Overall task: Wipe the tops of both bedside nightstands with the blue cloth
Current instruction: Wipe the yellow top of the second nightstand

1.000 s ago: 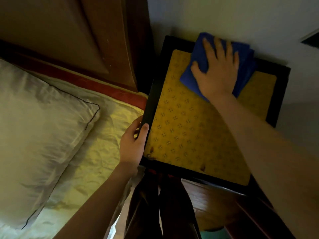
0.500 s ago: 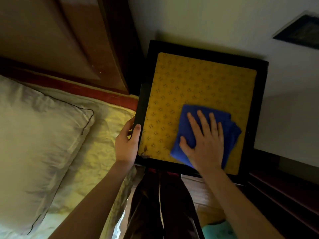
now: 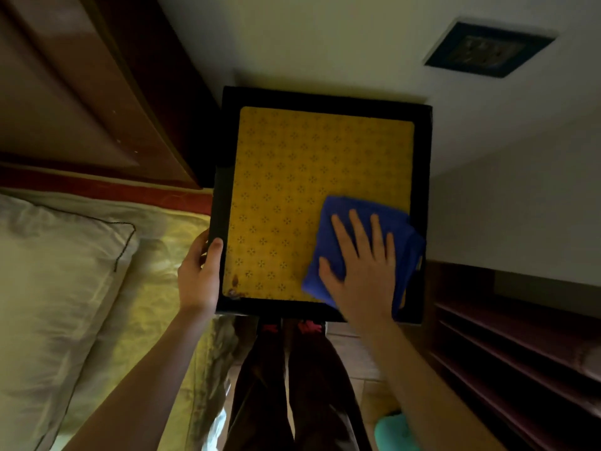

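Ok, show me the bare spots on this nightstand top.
Bare: the far half of the nightstand top, from its rim by the wall down to the blue cloth, and the near-left strip between the cloth and the left hand gripping the left edge. Crowded: the near-right corner, where the right hand presses the cloth flat.

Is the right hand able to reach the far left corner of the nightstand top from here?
Probably yes. The right hand presses the blue cloth at the near right; nothing stands on the nightstand top toward that corner, and the left hand grips only the left edge.
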`<action>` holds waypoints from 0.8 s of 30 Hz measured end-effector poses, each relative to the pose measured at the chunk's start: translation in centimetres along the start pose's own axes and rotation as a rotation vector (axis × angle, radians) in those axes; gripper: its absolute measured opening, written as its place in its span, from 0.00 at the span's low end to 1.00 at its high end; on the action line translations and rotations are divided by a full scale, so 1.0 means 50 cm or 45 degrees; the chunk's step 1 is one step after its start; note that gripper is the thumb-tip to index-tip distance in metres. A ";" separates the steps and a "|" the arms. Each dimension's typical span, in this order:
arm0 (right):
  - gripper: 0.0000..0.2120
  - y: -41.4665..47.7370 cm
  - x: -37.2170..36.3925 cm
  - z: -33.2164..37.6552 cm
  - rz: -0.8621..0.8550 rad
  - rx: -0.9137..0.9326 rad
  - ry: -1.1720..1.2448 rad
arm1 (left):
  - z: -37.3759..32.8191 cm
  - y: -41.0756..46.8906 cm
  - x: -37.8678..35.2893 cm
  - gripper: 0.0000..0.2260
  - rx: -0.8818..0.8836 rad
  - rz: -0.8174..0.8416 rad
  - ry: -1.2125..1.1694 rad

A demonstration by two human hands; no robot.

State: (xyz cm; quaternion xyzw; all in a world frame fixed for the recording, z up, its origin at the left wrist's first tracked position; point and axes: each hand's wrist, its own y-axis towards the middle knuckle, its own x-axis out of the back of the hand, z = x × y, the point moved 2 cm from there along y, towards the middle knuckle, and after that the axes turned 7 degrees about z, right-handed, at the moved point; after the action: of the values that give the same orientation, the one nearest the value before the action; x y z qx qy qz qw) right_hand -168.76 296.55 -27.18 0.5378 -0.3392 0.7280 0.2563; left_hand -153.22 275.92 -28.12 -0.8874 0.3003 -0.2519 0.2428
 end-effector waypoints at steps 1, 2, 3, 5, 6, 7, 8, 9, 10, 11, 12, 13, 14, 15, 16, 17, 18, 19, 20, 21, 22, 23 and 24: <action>0.31 -0.053 -0.009 -0.005 0.014 0.005 -0.014 | -0.001 -0.001 0.000 0.12 -0.006 -0.005 0.012; 0.31 -0.084 -0.015 -0.012 0.023 0.016 -0.034 | -0.001 -0.001 0.000 0.12 -0.013 -0.008 0.018; 0.31 -0.087 -0.018 -0.024 0.032 0.034 -0.051 | 0.000 -0.001 -0.003 0.12 -0.020 -0.007 0.016; 0.31 -0.035 -0.012 -0.041 0.027 0.059 -0.038 | 0.003 0.002 -0.005 0.11 -0.024 -0.011 0.003; 0.31 0.009 -0.004 -0.046 0.008 0.057 -0.033 | 0.003 0.003 -0.005 0.11 -0.027 -0.007 -0.001; 0.31 0.060 0.008 -0.055 -0.018 0.050 -0.033 | 0.005 0.004 -0.008 0.10 -0.034 -0.008 -0.009; 0.31 0.114 0.020 -0.065 -0.048 0.032 -0.026 | 0.006 0.004 -0.009 0.10 -0.049 -0.015 -0.012; 0.31 0.169 0.031 -0.076 -0.078 0.009 -0.013 | 0.006 0.003 -0.009 0.10 -0.067 -0.017 -0.006; 0.31 0.221 0.045 -0.089 -0.097 -0.014 0.004 | 0.005 0.003 -0.010 0.09 -0.079 -0.015 0.007; 0.31 0.271 0.057 -0.102 -0.098 -0.035 0.019 | 0.004 0.002 -0.011 0.09 -0.088 -0.013 0.015; 0.31 0.313 0.071 -0.110 -0.076 -0.051 0.031 | 0.004 0.002 -0.011 0.09 -0.095 -0.013 0.019; 0.32 0.347 0.085 -0.117 -0.050 -0.058 0.035 | 0.005 0.003 -0.010 0.09 -0.101 -0.010 0.020; 0.32 0.370 0.097 -0.122 -0.031 -0.056 0.036 | 0.004 0.002 -0.010 0.08 -0.098 -0.008 0.022; 0.32 0.377 0.104 -0.125 -0.019 -0.048 0.037 | 0.005 0.002 -0.010 0.08 -0.087 -0.006 0.022; 0.32 0.370 0.103 -0.126 -0.016 -0.040 0.032 | 0.004 0.001 -0.008 0.08 -0.078 -0.004 0.018; 0.32 0.348 0.096 -0.125 -0.023 -0.027 0.022 | 0.004 0.001 -0.006 0.08 -0.070 -0.004 0.010; 0.31 0.312 0.088 -0.123 -0.039 -0.008 0.014 | 0.004 0.001 -0.003 0.07 -0.062 -0.005 0.000; 0.30 0.262 0.078 -0.122 -0.056 -0.001 0.013 | 0.005 0.001 -0.001 0.08 -0.054 0.002 -0.006; 0.30 0.201 0.067 -0.120 -0.062 -0.009 0.022 | 0.003 0.000 0.000 0.08 -0.045 0.015 -0.010; 0.30 0.134 0.054 -0.120 -0.049 -0.028 0.035 | 0.001 0.000 0.001 0.09 -0.041 0.028 -0.015; 0.30 0.062 0.041 -0.120 -0.028 -0.048 0.040 | 0.000 -0.001 0.001 0.09 -0.033 0.037 -0.023; 0.30 -0.008 0.028 -0.117 0.001 -0.056 0.040 | 0.000 -0.001 0.001 0.08 -0.027 0.043 -0.034; 0.30 -0.072 0.014 -0.109 0.028 -0.050 0.032 | -0.001 -0.001 0.002 0.08 -0.017 0.051 -0.046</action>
State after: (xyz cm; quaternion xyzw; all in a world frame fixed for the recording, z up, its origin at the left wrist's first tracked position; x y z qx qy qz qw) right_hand -169.63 303.07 -26.78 0.5198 -0.3561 0.7306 0.2631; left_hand -153.15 275.88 -28.04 -0.8872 0.3154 -0.2290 0.2470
